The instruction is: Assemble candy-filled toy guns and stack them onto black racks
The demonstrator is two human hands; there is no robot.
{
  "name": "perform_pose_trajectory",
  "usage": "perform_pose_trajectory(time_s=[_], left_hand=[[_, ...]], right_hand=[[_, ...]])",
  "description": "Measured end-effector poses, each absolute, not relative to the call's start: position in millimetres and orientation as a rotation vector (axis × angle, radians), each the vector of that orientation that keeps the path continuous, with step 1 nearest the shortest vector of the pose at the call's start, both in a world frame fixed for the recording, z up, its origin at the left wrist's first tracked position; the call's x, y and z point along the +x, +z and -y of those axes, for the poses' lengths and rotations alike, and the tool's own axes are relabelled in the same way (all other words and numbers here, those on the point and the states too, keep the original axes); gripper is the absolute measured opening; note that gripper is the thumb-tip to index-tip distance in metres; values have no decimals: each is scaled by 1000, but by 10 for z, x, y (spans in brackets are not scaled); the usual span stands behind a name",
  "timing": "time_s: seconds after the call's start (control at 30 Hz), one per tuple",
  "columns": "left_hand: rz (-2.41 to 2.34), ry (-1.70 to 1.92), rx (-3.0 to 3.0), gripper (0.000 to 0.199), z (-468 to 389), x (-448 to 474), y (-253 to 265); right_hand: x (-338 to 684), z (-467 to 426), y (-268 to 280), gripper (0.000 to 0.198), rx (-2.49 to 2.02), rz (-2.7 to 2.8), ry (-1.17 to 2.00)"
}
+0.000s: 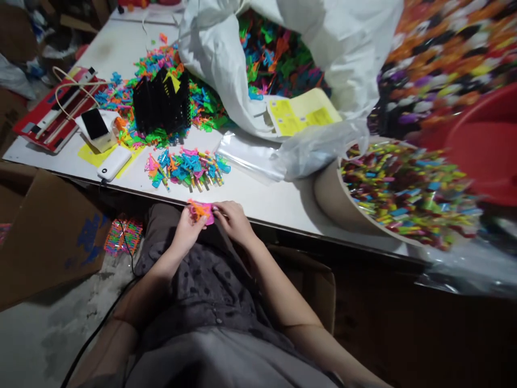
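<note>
My left hand (186, 230) is closed around small bright plastic toys, an orange one (198, 208) lying over a pink one (210, 217). From the other side, the thumb and fingers of my right hand (236, 222) pinch at the edge of the pink piece. Both hands are over my lap, just off the table's front edge. Directly beyond them, a small pile of blue, pink, green and orange plastic toys (189, 166) lies on the white table (278, 202), with short striped sticks among them. The exact kind of toy is too small to make out.
Behind the pile stand black slotted racks (161, 105). To the left are a red sealing machine (56, 110), a phone (94, 124) and a white power bank (114, 163). Clear plastic bags (252, 156), a white sack (218, 59) and a full tub (331, 191) are rightward.
</note>
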State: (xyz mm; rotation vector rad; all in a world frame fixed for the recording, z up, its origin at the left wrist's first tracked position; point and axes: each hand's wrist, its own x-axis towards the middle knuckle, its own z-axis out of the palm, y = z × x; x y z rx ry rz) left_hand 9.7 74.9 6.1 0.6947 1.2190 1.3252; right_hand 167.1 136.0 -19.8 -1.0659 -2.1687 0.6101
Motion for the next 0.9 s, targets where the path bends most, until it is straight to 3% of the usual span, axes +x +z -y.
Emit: perform_pose_trajectory(time_s=[0.23,0.37,0.57,0.7,0.77,0.9], left_hand=[[-1415,1217,1295,20,-1449,-350,85],[-1677,1123,1739,25,-2281,-891,176],[-2213,1091,1654,43,-3386,-1710,90],[-2366,1065,1265,88,-3788,-1973,-27],[-2364,1028,1173,102,-3926,-2022,-60],[-2316,1075,1012,98,-4116,-2033,-101]], right_hand=[[2327,-2116,-998,40,-1635,1612,632],[2447,-2203,-1184,46,-1731,1516,633],[2439,-2214,-1228,49,-1730,1634,560],[2447,-2254,-1240,44,-1725,1668,551],[2450,-2264,-1249,43,-1739,1686,538],[2449,-2265,-1254,44,-1787,1670,530]])
